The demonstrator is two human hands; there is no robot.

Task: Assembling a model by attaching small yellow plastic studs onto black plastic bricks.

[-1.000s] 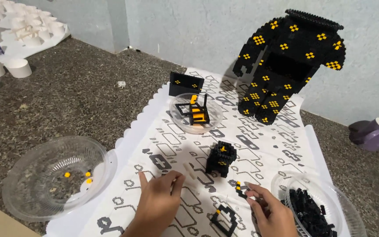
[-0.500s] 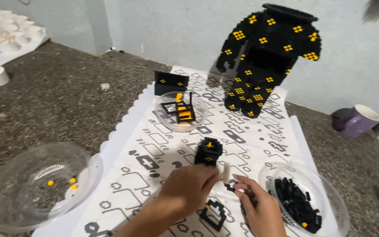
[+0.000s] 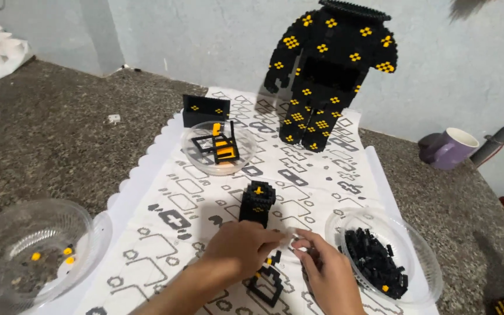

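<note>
Left of the grip sits a clear plastic bowl with a few yellow bricks [image 3: 27, 256]. The left hand [image 3: 241, 249] and right hand [image 3: 326, 269] meet fingertip to fingertip, pinched together on a small pale piece [image 3: 290, 235]. Just above stands a small black brick tower [image 3: 257, 203]; right, a clear bowl of black bricks [image 3: 383, 256].

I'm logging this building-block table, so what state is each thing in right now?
Left hand: over the cloth, fingertips meeting the right hand's.
Right hand: pinching something small; too blurred to tell what.
Small block tower: upright, beside the hands.
Black frame piece: flat on the cloth.
Big figure: standing against the wall.
Right bowl: holds many black bricks.
Left bowl: nearly empty, few yellow bits.
Middle bowl: holds black and orange frames.
Mug: tipped on its side.
</note>
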